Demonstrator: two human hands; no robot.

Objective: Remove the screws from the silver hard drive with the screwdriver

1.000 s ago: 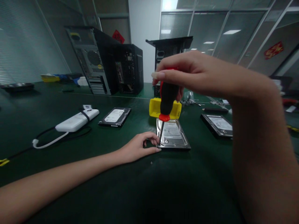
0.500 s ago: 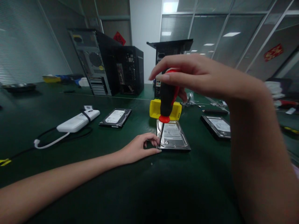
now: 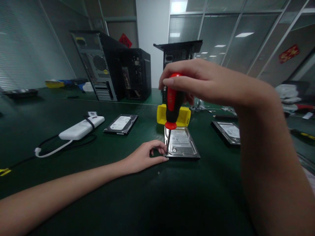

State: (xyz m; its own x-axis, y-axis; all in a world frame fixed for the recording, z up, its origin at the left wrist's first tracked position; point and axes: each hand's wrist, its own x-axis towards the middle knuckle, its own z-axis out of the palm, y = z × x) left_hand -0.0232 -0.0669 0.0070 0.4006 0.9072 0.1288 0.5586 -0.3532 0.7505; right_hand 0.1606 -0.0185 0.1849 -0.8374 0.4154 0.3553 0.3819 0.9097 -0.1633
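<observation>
No text can be read: the print on the hard drive (image 3: 180, 142) label beside the fingers (image 3: 157, 151) is blurred.
</observation>
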